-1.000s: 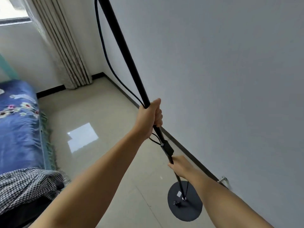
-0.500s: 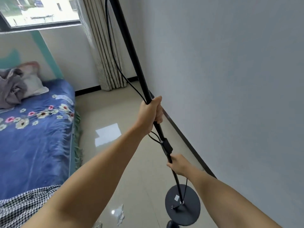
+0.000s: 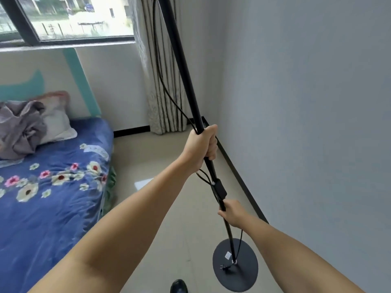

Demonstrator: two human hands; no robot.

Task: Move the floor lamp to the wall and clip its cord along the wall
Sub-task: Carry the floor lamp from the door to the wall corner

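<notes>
A black floor lamp pole [image 3: 184,66] runs from the top of the view down to a round black base [image 3: 243,273] close to the grey wall [image 3: 306,123] on the right. My left hand [image 3: 201,146] grips the pole at mid-height. My right hand [image 3: 232,212] holds the pole lower down, just under a black switch box [image 3: 220,189]. The black cord [image 3: 167,92] hangs slack beside the pole, loops below my left hand and ends in a plug [image 3: 224,267] lying on the base. The lamp head is out of view.
A bed with a blue flowered cover [image 3: 48,197] fills the left side, with a pillow and grey cloth at its head. A curtain [image 3: 163,81] hangs in the far corner under a window. Black skirting [image 3: 241,178] lines the right wall. A dark shoe tip [image 3: 178,286] shows at the bottom.
The view has swung left and up, bringing the window, pillow and more of the bed into sight. Both hands keep their grip on the pole; the base stays near the wall.
</notes>
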